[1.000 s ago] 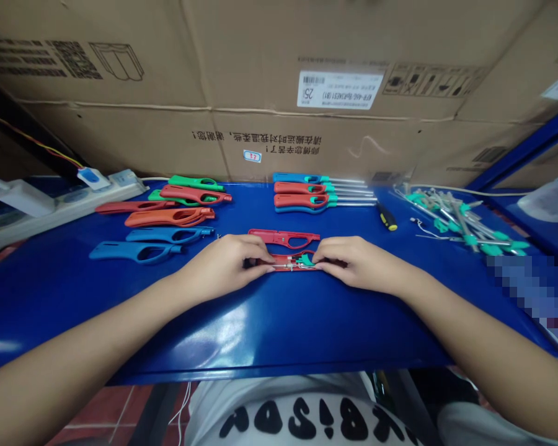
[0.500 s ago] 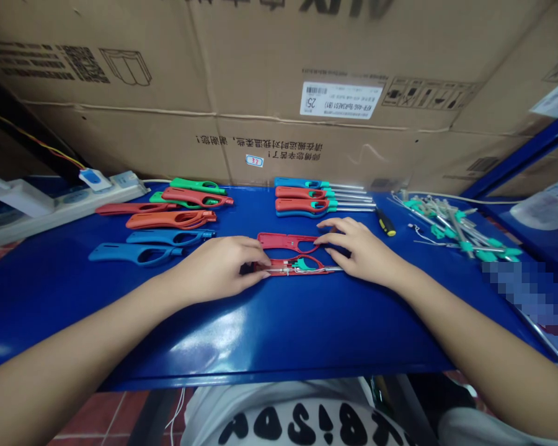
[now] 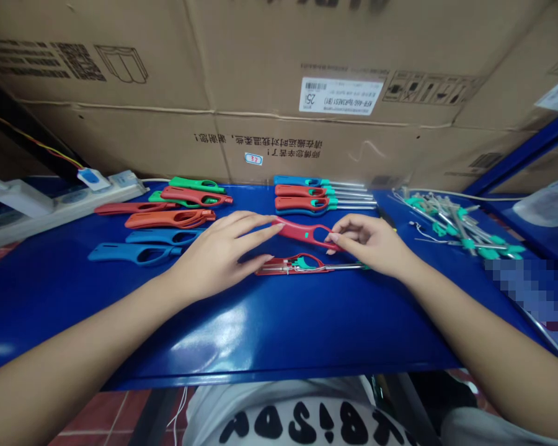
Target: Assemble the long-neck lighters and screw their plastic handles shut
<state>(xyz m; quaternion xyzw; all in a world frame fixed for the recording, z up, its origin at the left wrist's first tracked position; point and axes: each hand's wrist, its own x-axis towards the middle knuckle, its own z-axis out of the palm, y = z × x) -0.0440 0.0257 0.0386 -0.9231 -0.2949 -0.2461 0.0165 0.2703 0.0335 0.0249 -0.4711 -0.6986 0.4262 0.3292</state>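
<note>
My right hand [image 3: 369,243] pinches the right end of a red lighter shell half [image 3: 302,231], which is raised off the table with its outer face toward me. A small green spot shows through it. My left hand [image 3: 230,254] has its fingers stretched and apart, the fingertips at the shell half's left end. Just below lies the other red shell half [image 3: 266,267], open side up, with a green trigger [image 3: 303,264], white wires and a metal tube [image 3: 344,267] in it. The tube points right.
Blue, orange, red and green lighter shells [image 3: 167,218] lie at the left. Several lighters with metal tubes [image 3: 302,204] are stacked behind my hands. Tubes with green parts [image 3: 465,226] are piled at the right. A power strip [image 3: 69,201] and a cardboard box [image 3: 260,80] stand behind.
The upper red shell half has been lifted and turned over from inner face to outer face, gripped by my right hand. My left hand has come off the lower half, its fingers spreading.
</note>
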